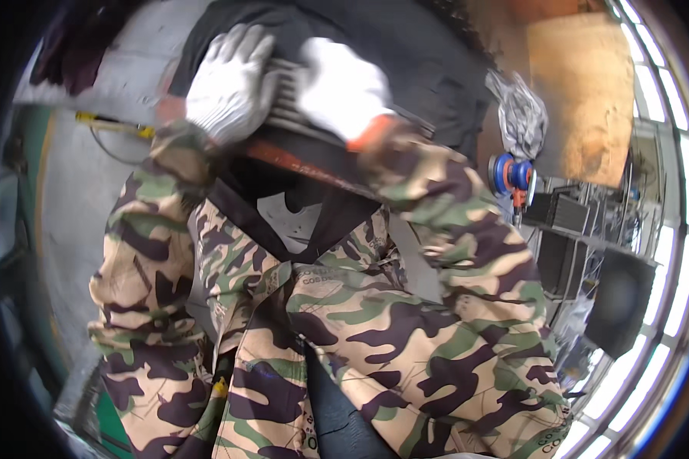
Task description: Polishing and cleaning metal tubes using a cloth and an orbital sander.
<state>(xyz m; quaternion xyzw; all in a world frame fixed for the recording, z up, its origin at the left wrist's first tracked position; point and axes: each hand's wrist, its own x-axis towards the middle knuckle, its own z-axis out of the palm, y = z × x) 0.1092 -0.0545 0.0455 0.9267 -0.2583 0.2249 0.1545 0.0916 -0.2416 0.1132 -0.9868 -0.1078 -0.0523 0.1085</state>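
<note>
A large black panel with a ribbed, finned metal section (287, 99) was seen held up close against the chest, its lower rim edged by a rust-orange bar (298, 164). The left hand (230, 80), in a white knitted cotton glove, was laid flat over the upper left part of the ribbed section, fingers spread and pressed down rather than curled. The right hand (341, 92), gloved alike with an orange cuff, was pressed on the ribs just beside it; whether its fingers were hooked over an edge could not be told, as it was blurred.

The panel was judged stiff and fairly heavy, being metal and carried against the body with both arms. The thin fins were judged easily bent, so a hold on the solid rim or the orange bar would be safer than on the ribs. The knitted gloves were judged to give good grip on the dull, unpolished surfaces.

Camouflage jacket sleeves (436, 229) of coarse woven cloth filled the lower view. A blue round power tool (511, 174) and crumpled grey plastic wrap (522, 115) were seen by dark racks at the right edge.
</note>
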